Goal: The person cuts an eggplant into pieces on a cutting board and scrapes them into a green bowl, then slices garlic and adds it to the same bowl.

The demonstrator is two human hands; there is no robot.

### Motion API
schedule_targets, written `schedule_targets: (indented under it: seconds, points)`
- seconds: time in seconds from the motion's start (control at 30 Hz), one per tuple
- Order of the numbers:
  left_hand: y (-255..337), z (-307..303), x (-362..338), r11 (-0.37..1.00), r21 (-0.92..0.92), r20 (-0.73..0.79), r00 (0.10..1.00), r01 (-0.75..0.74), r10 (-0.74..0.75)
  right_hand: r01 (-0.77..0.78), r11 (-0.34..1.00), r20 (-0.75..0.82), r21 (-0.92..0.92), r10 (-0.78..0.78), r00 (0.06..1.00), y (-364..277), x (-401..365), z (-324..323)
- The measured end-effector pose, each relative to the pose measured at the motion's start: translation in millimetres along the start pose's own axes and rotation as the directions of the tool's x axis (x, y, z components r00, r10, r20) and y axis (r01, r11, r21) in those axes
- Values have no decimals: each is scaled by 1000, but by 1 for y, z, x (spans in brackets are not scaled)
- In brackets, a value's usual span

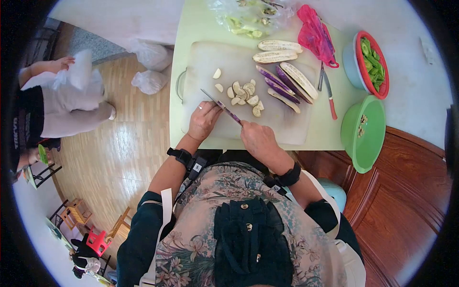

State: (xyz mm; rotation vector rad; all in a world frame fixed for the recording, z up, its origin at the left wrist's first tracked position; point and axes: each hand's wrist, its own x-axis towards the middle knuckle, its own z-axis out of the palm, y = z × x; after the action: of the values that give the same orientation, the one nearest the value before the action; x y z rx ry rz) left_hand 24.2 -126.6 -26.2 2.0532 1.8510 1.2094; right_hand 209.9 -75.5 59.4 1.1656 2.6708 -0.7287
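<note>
My right hand is closed round the handle of a knife, whose blade points up and left over the white cutting board. Against the blade, the curled fingers of my left hand press on a piece of eggplant, mostly hidden under them. Beyond the knife lies a loose heap of cut eggplant pieces, with a few single pieces to its left. Long eggplant halves and strips with purple skin rest on the board's right side, and two pale halves lie behind them.
A second knife with a red handle lies right of the board, near a pink plastic bag. A red basket of green peppers and a green basin stand at the right. Another person is at the left, near white bags.
</note>
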Motion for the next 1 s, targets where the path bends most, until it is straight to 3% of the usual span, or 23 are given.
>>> schedule_targets:
  seconds: [0.43,0.6,0.7,0.77,0.87,0.93,1.0]
  points:
    - [-1,1,0,1000,1,-8,1000,10,-10,23,1000,-14,-4,-23,1000,-7,12,2]
    - [-2,3,-2,1000,-5,-19,1000,20,-20,-51,998,16,25,50,999,-13,22,8]
    - [-8,9,-10,999,-31,19,1000,16,-15,16,998,-77,56,-12,997,-3,29,28]
    - [-15,15,-20,1000,-14,42,999,4,-4,-83,995,13,52,82,997,-9,32,23]
    - [-13,12,-17,1000,-8,26,999,-27,27,-71,996,-35,58,73,997,-16,34,23]
    - [-7,3,-11,1000,-8,50,999,-17,17,-122,992,11,-1,122,992,-14,32,20]
    - [-9,7,-12,999,-29,26,999,-35,35,-77,996,-50,-32,75,996,-9,31,35]
